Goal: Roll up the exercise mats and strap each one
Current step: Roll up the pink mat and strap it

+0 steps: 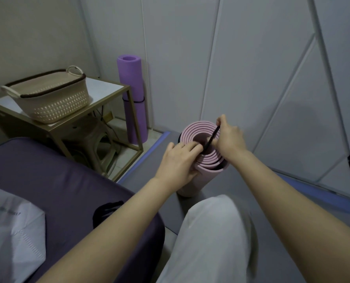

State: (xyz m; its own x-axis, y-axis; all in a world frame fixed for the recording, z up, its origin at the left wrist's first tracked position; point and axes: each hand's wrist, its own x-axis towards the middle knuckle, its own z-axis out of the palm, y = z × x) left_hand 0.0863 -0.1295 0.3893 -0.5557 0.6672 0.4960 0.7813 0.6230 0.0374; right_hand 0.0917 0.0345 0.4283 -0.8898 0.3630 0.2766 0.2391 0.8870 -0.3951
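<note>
- Wall panels (251,78) close behind the pink rolled mat (196,129); purple mattress (47,170) edges its left.
- Grey floor mat (145,166) under the roll, blue-bordered, open to its right.
- Gold-framed side table (108,86) and strapped purple mat (132,82) stand behind-left of the roll.
- Left hand (178,162) grips the roll's top rim, fingers curled into the coil.
- Right hand (229,137) pinches a black strap (212,137) across the roll's top.

A knee (215,221) partly covers the foot of the pink mat (192,129).
</note>
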